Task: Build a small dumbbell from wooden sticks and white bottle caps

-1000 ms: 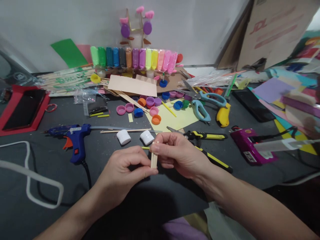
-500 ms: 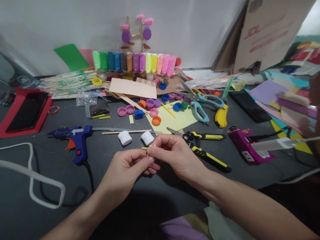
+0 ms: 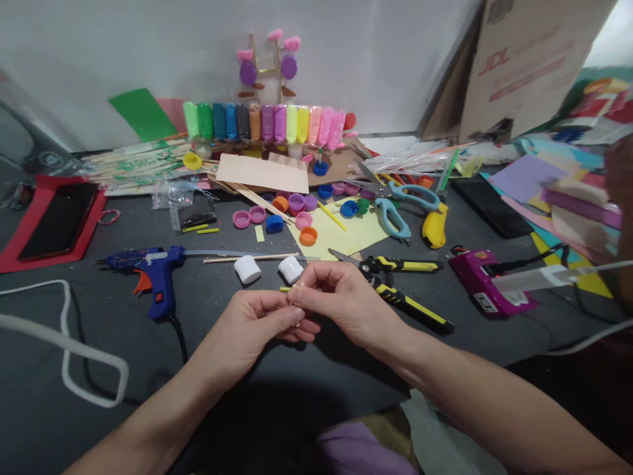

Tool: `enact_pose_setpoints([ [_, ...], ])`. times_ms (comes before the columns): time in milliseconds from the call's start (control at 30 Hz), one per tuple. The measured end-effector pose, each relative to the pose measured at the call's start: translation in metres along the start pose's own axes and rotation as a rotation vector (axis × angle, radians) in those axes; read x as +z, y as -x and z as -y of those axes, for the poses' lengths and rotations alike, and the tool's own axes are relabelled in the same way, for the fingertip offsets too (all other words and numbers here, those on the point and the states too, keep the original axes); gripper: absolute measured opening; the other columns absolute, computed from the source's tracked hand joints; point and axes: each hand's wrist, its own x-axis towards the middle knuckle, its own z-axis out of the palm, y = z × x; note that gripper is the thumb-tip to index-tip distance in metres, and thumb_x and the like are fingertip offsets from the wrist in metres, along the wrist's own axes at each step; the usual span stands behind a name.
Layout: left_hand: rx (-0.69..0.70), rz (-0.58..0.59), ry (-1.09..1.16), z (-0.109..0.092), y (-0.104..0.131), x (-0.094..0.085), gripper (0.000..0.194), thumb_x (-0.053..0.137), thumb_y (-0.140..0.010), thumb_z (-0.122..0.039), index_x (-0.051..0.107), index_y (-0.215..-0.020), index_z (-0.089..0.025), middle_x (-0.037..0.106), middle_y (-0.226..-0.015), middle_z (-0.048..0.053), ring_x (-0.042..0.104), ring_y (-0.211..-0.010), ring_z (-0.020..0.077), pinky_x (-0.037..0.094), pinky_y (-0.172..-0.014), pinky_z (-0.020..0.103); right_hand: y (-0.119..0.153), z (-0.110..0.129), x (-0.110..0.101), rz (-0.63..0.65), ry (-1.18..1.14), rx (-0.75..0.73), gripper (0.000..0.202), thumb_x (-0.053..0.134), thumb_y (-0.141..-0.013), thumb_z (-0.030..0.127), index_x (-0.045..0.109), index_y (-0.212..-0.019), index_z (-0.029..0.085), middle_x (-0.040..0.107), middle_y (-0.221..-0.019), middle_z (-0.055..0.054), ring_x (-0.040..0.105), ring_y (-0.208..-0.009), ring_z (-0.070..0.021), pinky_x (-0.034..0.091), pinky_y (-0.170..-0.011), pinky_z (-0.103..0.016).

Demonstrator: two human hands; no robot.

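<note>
My left hand (image 3: pixel 270 318) and my right hand (image 3: pixel 333 297) meet fingertip to fingertip above the dark table, both closed in a pinch. Between them is a small pale stick piece (image 3: pixel 293 303), mostly hidden by the fingers. A short yellow-green stick (image 3: pixel 285 289) shows just behind the fingertips; whether it lies on the table or is held I cannot tell. Just beyond the hands are two white caps, a left one (image 3: pixel 247 270) and a right one (image 3: pixel 289 269), the latter partly covered by my right hand. A thin wooden stick (image 3: pixel 251 258) lies behind them.
A blue glue gun (image 3: pixel 158 270) with a cord lies left. Black-yellow pliers (image 3: pixel 405 290), blue-handled scissors (image 3: pixel 393 218) and a purple power strip (image 3: pixel 489 280) are to the right. Coloured bottle caps (image 3: pixel 308 235) and wrapped clay packs (image 3: pixel 267 122) fill the back.
My hands stay together in nearly the same pinch, with a slight shift of the fingers. The view has moved a little; the things on the table stay put.
</note>
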Motion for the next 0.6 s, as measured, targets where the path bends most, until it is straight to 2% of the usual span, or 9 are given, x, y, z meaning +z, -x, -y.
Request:
enact_pose_setpoints([
  [100, 0.013, -0.022, 0.008, 0.001, 0.0, 0.0, 0.019, 0.073, -0.082, -0.032, 0.078, -0.083, -0.014, 0.08, -0.079, 0.009, 0.075, -0.07, 0.0183, 0.059, -0.075, 0.03, -0.003, -0.001, -0.001, 0.026, -0.003, -0.007, 0.035, 0.082, -0.072, 0.043, 0.06, -0.065, 0.017, 0.059, -0.06, 0.003, 0.05, -0.056, -0.0098, 0.037, -0.054, -0.022],
  [167, 0.035, -0.043, 0.004, 0.001, 0.001, -0.001, 0.019, 0.073, -0.083, -0.032, 0.078, -0.081, -0.014, 0.08, -0.078, 0.009, 0.075, -0.069, 0.0179, 0.059, -0.074, 0.029, -0.002, 0.004, -0.003, 0.073, 0.027, -0.035, 0.034, 0.079, -0.076, 0.047, 0.063, -0.07, 0.017, 0.062, -0.064, 0.002, 0.055, -0.06, -0.012, 0.042, -0.058, -0.024],
  [233, 0.071, -0.066, 0.003, 0.0, 0.002, -0.001, 0.017, 0.074, -0.083, -0.031, 0.078, -0.081, -0.015, 0.08, -0.077, 0.007, 0.075, -0.069, 0.0171, 0.059, -0.073, 0.028, 0.003, 0.013, -0.009, 0.059, 0.214, -0.121, 0.031, 0.072, -0.083, 0.048, 0.068, -0.085, 0.017, 0.067, -0.074, -0.001, 0.059, -0.067, -0.0152, 0.046, -0.063, -0.027],
  [300, 0.108, -0.1, 0.004, -0.002, 0.004, 0.0, 0.015, 0.074, -0.083, -0.03, 0.079, -0.082, -0.016, 0.08, -0.077, 0.006, 0.075, -0.07, 0.0167, 0.06, -0.073, 0.026, 0.014, 0.022, -0.023, -0.046, 0.601, -0.25, 0.031, 0.066, -0.09, 0.046, 0.069, -0.102, 0.018, 0.069, -0.087, -0.005, 0.061, -0.074, -0.0187, 0.049, -0.067, -0.031],
  [367, 0.145, -0.142, -0.003, -0.005, 0.008, 0.001, 0.012, 0.074, -0.082, -0.028, 0.08, -0.081, -0.017, 0.08, -0.076, 0.005, 0.076, -0.07, 0.0164, 0.06, -0.071, 0.024, 0.027, 0.026, -0.047, -0.15, 1.065, -0.369, 0.032, 0.061, -0.093, 0.042, 0.068, -0.111, 0.016, 0.069, -0.106, -0.012, 0.064, -0.09, -0.0262, 0.051, -0.081, -0.04],
  [400, 0.167, -0.159, -0.01, -0.007, 0.01, 0.003, 0.01, 0.074, -0.082, -0.027, 0.08, -0.08, -0.018, 0.08, -0.075, 0.004, 0.075, -0.07, 0.0161, 0.06, -0.07, 0.023, 0.034, 0.024, -0.063, -0.177, 1.274, -0.391, 0.035, 0.058, -0.095, 0.039, 0.065, -0.118, 0.014, 0.068, -0.115, -0.016, 0.063, -0.104, -0.0315, 0.05, -0.09, -0.045],
  [467, 0.219, -0.184, -0.024, -0.009, 0.013, 0.005, 0.008, 0.075, -0.08, -0.023, 0.081, -0.078, -0.02, 0.08, -0.073, 0.003, 0.075, -0.069, 0.0154, 0.059, -0.07, 0.021, 0.046, 0.016, -0.097, -0.179, 1.597, -0.364, 0.052, 0.064, -0.09, 0.042, 0.059, -0.13, 0.009, 0.063, -0.128, -0.022, 0.059, -0.116, -0.0398, 0.049, -0.096, -0.054],
  [533, 0.266, -0.189, -0.035, -0.01, 0.016, 0.007, 0.009, 0.074, -0.08, -0.021, 0.081, -0.075, -0.022, 0.08, -0.071, 0.001, 0.075, -0.07, 0.0152, 0.059, -0.07, 0.021, 0.055, 0.005, -0.129, -0.121, 1.745, -0.296, 0.065, 0.07, -0.085, 0.046, 0.056, -0.134, 0.005, 0.061, -0.132, -0.026, 0.059, -0.118, -0.0429, 0.05, -0.097, -0.056],
  [600, 0.295, -0.178, -0.054, -0.01, 0.017, 0.007, 0.01, 0.073, -0.08, -0.02, 0.081, -0.074, -0.023, 0.08, -0.071, 0.001, 0.075, -0.07, 0.0159, 0.059, -0.072, 0.022, 0.06, -0.003, -0.151, -0.086, 1.764, -0.256, 0.07, 0.07, -0.083, 0.045, 0.052, -0.138, 0.006, 0.059, -0.135, -0.026, 0.059, -0.12, -0.041, 0.051, -0.098, -0.053],
])
